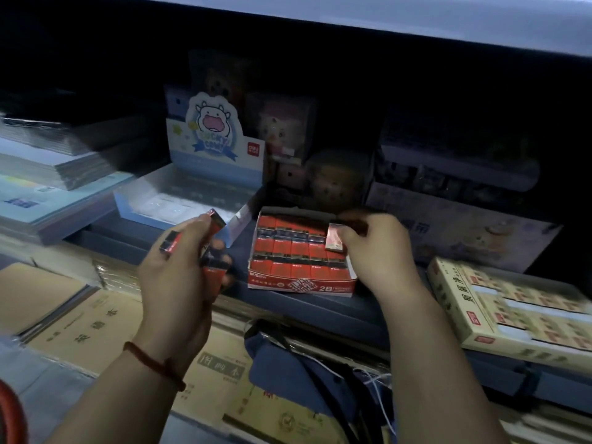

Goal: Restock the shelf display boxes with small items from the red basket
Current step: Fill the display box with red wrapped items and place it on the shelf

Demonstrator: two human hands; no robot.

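Left hand (175, 271) — grip closed round several red erasers (212, 274). Right hand (380, 252) pinches one eraser (335, 241) over the far right corner of the nearly full display box (303, 286) on the shelf (320, 304).

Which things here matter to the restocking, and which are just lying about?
In use: left hand and right hand, holding small red-and-black packets; red cardboard display box; red basket edge.
Lying about: blue-and-white cow box; beige carton; brown notebooks; blue fabric pouch.
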